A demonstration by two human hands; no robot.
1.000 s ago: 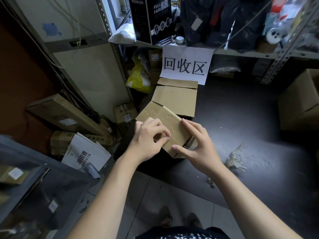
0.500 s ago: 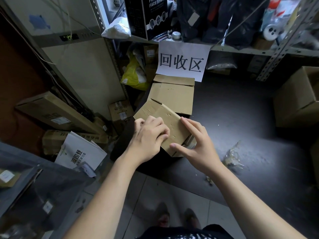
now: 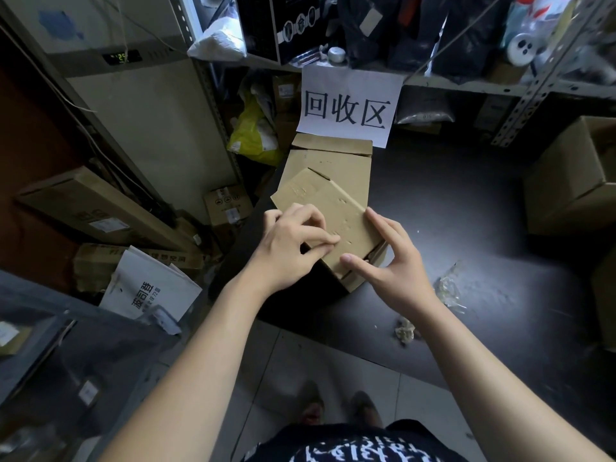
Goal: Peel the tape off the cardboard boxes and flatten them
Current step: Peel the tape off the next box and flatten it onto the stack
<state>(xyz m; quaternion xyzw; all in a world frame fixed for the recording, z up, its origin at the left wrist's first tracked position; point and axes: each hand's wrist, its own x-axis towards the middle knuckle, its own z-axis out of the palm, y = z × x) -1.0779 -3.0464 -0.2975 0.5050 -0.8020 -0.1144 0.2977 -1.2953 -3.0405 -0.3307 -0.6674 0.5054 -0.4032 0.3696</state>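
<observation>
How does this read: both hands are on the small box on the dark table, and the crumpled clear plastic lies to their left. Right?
One slip. The head view shows the crumpled clear plastic lying to the right of the hands, not left. The left hand and right hand are indeed on the small box on the dark table.

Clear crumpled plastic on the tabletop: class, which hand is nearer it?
Right. The right hand, on the box, lies just left of the plastic; the left hand lies farther left, across the box.
</observation>
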